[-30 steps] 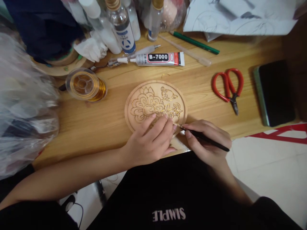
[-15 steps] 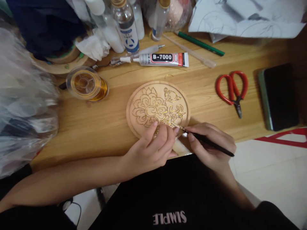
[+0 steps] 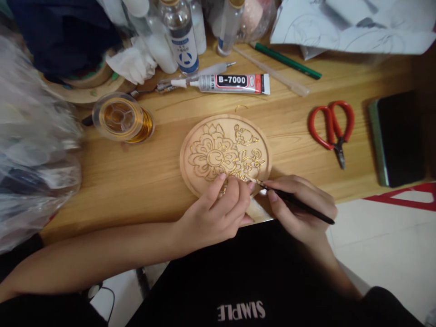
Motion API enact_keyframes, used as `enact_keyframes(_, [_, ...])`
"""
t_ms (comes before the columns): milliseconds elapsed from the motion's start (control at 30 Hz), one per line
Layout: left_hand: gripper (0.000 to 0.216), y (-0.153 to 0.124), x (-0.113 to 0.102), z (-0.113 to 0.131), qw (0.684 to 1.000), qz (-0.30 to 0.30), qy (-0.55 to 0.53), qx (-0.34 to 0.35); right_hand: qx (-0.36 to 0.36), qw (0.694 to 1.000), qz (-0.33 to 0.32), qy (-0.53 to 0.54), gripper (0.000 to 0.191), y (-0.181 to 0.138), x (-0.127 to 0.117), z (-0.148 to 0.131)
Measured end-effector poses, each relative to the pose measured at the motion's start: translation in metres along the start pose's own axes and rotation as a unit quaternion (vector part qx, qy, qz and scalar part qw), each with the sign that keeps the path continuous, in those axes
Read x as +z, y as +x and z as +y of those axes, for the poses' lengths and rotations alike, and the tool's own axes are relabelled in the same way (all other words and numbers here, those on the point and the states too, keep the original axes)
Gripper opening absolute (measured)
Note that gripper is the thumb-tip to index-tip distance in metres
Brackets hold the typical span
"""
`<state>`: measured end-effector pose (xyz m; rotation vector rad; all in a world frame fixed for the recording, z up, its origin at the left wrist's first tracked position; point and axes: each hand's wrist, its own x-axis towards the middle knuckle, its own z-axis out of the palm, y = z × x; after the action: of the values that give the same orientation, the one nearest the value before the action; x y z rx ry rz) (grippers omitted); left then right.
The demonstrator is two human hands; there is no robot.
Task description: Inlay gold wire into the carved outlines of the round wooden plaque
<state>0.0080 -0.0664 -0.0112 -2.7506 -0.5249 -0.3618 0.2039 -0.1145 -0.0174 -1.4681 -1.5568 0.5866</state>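
A round wooden plate (image 3: 185,170) with a raised rim lies near the table's front edge. Gold wire outlines a large flower, leaves and smaller figures on its face. My left hand (image 3: 220,209) is curled over the plate's near side, fingertips on the surface and thumb low by the edge. It covers part of the pattern. Pinched like a pen in my right hand (image 3: 299,204) are slim black tweezers (image 3: 303,206). Their metal tip meets the plate's lower right, close beside my left fingertips. Whether a bit of wire is at the tip is too small to tell.
A spool of gold wire (image 3: 146,125) stands left of the plate. Behind are a B-7000 glue tube (image 3: 235,84), a bottle (image 3: 184,50) and a green pencil (image 3: 288,61). Red-handled pliers (image 3: 330,125) and a phone (image 3: 397,138) lie right. Plastic bags (image 3: 37,150) crowd the left.
The whole view has shifted very slightly. Both hands keep their places on the plate, and nothing has been taken up or let go.
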Motion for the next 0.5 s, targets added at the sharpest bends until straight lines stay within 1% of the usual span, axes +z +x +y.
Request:
enact_keyframes(200, [0.061, -0.0008, 0.0001, 0.0000, 1.000, 0.001, -0.007, -0.001, 0.012, 1.000, -0.008, 0.002, 0.027, 0.0002, -0.0004, -0.0004])
enact_keyframes(500, [0.060, 0.0002, 0.0016, 0.0002, 1.000, 0.013, -0.021, -0.006, 0.007, 1.000, -0.002, -0.004, 0.027, -0.0013, -0.0003, 0.0015])
